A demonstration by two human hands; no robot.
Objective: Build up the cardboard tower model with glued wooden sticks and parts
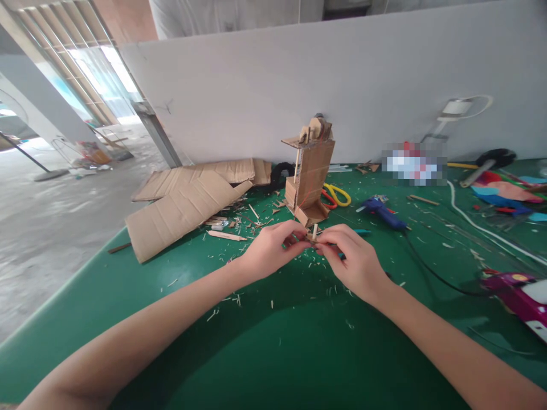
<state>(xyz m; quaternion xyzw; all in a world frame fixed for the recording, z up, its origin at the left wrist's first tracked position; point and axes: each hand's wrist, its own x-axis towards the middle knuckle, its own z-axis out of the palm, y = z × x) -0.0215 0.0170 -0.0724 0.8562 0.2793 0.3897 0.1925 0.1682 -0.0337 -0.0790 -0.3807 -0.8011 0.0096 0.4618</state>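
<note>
Both hands meet at the middle of the table, pinching one small brown piece [311,237], perhaps cardboard, with a short pale wooden stick [315,230] upright at it. My left hand [276,246] is closed on the piece's left end. From the other side, my right hand [348,256] grips it between thumb and fingertips. Fingers cover most of the piece. Just behind stands an upright cardboard model [314,173] with a wooden, wheel-like part [317,128] and thin wires on top.
Cardboard sheets [183,210] and a pale pencil-like stick [227,235] lie left, among scraps. Yellow-handled scissors [342,195] lie behind the model. Rightward are a blue glue gun [384,214] with black cord, a white cable [482,228] and a magenta tool [519,299]. A white panel [256,97] borders the back.
</note>
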